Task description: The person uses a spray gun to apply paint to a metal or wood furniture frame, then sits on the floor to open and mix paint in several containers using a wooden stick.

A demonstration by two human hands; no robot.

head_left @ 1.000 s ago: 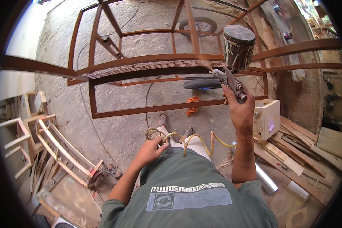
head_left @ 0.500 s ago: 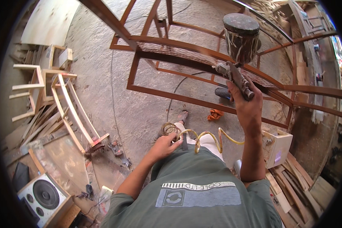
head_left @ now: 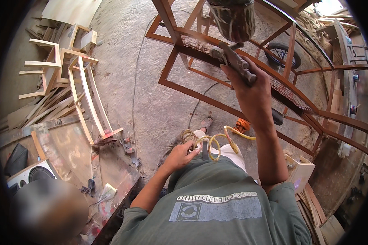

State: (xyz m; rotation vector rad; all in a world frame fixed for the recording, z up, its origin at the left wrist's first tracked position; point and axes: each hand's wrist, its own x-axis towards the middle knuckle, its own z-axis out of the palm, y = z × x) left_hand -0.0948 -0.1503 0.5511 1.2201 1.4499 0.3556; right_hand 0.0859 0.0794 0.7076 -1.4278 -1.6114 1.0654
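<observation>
The right hand [head_left: 252, 86] grips the gun [head_left: 234, 63], facing the frame [head_left: 192, 94]; the left hand [head_left: 180, 157] holds the hose [head_left: 245, 136] this side of it. Even coating likely calls for steady distance from the frame and hose clear of it.
</observation>
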